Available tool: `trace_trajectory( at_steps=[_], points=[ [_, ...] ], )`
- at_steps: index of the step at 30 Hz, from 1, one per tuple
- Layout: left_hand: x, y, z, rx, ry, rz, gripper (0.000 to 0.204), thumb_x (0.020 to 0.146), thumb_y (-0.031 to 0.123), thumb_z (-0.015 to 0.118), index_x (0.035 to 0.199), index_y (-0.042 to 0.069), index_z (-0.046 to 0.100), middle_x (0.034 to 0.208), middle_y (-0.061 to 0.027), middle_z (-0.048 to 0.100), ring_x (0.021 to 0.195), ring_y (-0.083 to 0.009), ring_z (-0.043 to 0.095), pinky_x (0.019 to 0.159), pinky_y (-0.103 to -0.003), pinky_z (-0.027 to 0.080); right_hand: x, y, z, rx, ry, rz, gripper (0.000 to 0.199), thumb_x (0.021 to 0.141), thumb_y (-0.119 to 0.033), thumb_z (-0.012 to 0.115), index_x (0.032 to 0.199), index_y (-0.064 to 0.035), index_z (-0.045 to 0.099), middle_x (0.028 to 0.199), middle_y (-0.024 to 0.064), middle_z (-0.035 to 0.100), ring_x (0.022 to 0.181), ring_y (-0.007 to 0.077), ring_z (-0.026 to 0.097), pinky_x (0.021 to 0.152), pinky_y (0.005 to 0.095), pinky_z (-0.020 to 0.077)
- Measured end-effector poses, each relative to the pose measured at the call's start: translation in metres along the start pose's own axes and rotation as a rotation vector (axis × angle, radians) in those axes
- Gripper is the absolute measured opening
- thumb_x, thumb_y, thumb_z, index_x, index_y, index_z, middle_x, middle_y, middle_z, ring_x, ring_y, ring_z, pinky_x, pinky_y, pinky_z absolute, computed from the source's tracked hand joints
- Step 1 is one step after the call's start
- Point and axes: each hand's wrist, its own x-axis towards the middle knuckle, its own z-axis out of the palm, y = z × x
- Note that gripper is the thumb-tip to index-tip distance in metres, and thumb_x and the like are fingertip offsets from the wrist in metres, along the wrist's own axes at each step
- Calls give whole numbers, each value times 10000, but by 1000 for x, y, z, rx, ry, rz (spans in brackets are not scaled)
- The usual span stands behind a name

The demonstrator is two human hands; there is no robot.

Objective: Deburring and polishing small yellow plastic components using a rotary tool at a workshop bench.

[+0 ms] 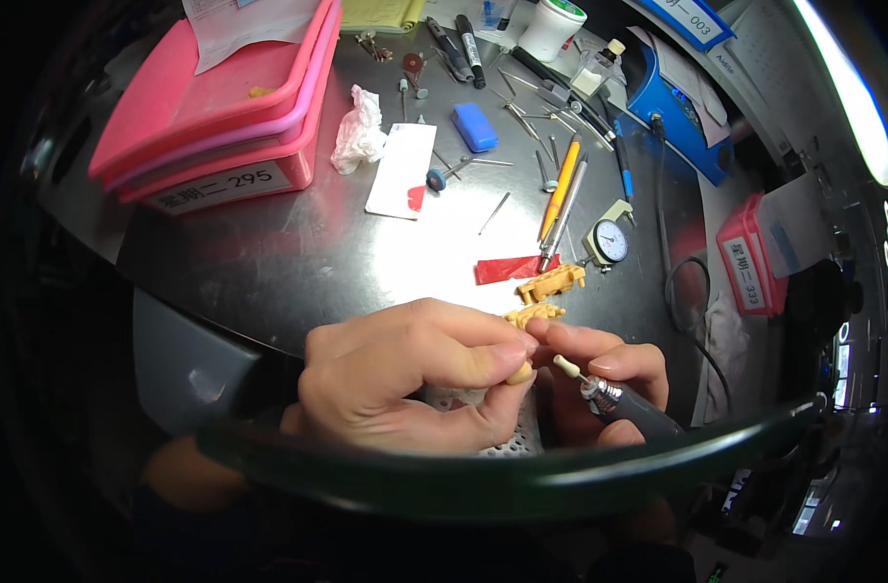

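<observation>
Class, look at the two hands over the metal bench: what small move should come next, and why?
Probably bring the rotary tool's pale tip up to the tan piece. The left hand pinches that piece between its fingers, the right hand holds the tool, and the tip sits just beside the piece, seemingly apart.

trays (221, 126) left, gauge (609, 240) right of bench

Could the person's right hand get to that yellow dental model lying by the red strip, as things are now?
Probably yes, but not freely. The yellow dental model lies just beyond the right hand with bare metal table between. The hand, though, is holding a rotary handpiece, so its fingers are occupied.
</observation>
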Motion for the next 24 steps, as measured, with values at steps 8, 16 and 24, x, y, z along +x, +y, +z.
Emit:
trace_trajectory(
  at_steps=[8,16,24],
  points=[
    [3,-6,-5,95,-40,194,286,675,-65,768,888,-1,588,828,-174,669,681,-208,684,588,-271,558,-5,-5,7,109,104,168,354,894,-178,538,1143,63,465,1257,345,503,1237,380,487,1089,478,331],
    [2,-6,-4,66,-31,266,267,673,-67,767,864,-22,587,819,-188,660,622,-217,659,534,-276,545,-8,-3,12,69,130,188,362,868,-144,511,1123,109,468,1224,332,537,1233,358,499,1098,452,331],
    [1,-6,-3,57,22,239,201,703,-68,755,814,-10,598,812,-125,647,622,-205,655,554,-274,547,-8,2,15,111,139,106,354,856,-150,525,1094,108,478,1204,342,547,1189,367,535,1069,450,369]
  ],
)
